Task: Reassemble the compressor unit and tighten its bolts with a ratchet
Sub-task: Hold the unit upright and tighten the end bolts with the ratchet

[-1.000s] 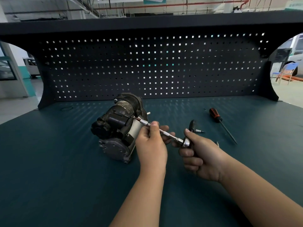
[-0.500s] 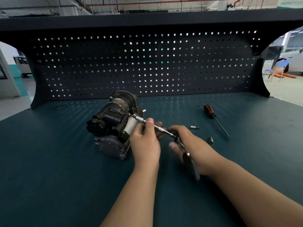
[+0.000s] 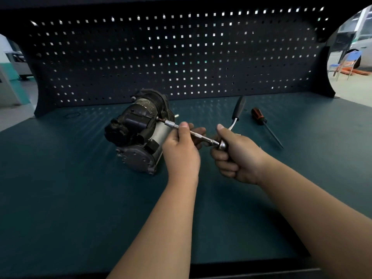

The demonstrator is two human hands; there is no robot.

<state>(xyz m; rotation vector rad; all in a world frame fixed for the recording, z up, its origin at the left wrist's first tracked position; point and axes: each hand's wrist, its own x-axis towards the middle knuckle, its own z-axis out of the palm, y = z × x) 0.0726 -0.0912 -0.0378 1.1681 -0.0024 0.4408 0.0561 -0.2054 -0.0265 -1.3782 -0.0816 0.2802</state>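
I see the dark pegboard (image 3: 181, 57) filling the upper half of the frame, with the teal worktop (image 3: 60, 198) spread below it. The compressor unit (image 3: 136, 133) lies on its side left of centre, near the foot of the pegboard, its grey end plate turned toward the lower left. My left hand (image 3: 181, 152) sits just right of the unit, thumb and fingers pinching the extension bar (image 3: 198, 135), whose far tip meets the unit's upper right side. My right hand (image 3: 237, 158) is curled tight round the ratchet (image 3: 239, 106) beside its head, and the black handle sticks up toward the pegboard. An orange-and-black screwdriver (image 3: 265, 125) lies on the worktop to the right of centre, apart from both hands. A thin dark ring (image 3: 71, 115) lies at the far left, close to the pegboard.
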